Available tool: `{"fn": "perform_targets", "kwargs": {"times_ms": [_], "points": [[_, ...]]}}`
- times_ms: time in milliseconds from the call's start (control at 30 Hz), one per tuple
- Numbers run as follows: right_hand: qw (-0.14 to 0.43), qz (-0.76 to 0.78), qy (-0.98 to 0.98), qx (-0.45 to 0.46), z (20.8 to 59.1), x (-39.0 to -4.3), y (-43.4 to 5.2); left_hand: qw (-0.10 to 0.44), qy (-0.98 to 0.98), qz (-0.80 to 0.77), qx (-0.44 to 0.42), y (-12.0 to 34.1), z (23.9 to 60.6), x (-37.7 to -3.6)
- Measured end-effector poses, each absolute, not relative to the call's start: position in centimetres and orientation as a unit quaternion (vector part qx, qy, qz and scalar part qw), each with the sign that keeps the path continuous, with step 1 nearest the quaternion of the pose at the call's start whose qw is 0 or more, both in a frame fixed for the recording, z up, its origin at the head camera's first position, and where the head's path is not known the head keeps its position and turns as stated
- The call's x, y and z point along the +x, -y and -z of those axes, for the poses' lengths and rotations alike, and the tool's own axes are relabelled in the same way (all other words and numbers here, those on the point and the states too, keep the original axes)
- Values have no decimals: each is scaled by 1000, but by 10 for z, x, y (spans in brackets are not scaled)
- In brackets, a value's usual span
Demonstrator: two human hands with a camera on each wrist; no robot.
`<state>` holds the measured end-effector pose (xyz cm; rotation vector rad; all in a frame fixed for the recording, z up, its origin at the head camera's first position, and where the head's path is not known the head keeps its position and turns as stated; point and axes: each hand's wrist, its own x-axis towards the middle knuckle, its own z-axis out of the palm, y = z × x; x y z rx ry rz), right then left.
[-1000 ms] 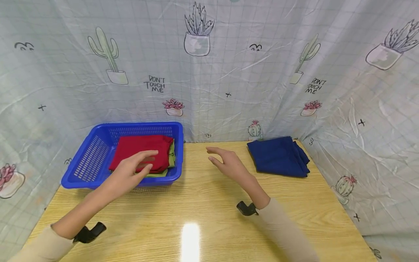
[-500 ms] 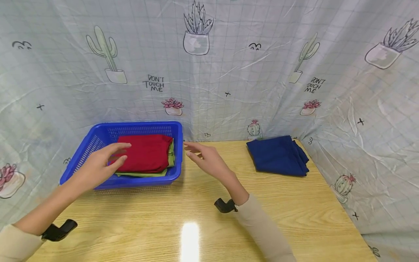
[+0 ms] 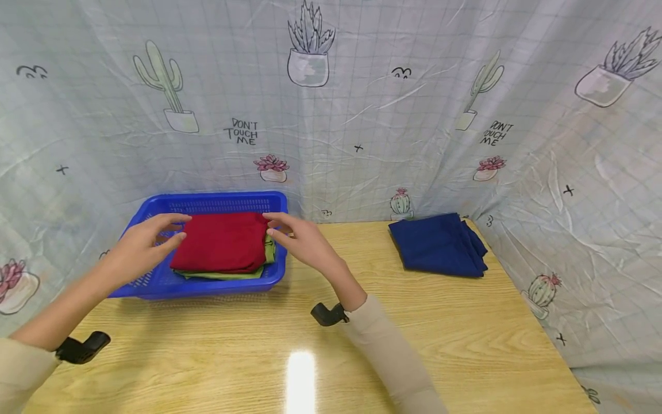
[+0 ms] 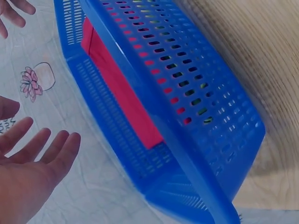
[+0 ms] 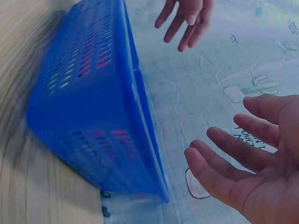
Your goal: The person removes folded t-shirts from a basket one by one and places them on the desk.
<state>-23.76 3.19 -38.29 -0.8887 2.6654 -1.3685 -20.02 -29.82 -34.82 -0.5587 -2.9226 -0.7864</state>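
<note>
Hands (image 3: 133, 244) (image 3: 306, 240), two, both relaxed and empty, over one basket (image 3: 207, 290); one red cloth (image 3: 222, 242) atop one green cloth (image 3: 270, 252).

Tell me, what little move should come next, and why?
Probably lower the left grip and right grip toward the red cloth, because both are empty and seem to hover at opposite sides of it, above the blue basket.

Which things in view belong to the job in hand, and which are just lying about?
Likely in the job:
left hand
right hand
blue basket, nearest both hands
red folded cloth inside it
green cloth under the red

Apparently just lying about:
navy folded cloth, apart and untouched on the table
</note>
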Motion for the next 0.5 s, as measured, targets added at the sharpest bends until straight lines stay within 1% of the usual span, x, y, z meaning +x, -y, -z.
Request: {"fn": "perform_targets", "kwargs": {"times_ms": [267, 500], "points": [[26, 457, -848, -268, 378, -245, -14, 31, 943, 279, -181, 304, 347, -210], [32, 467, -845, -258, 374, -249, -4, 8, 944, 287, -162, 314, 342, -218]]}}
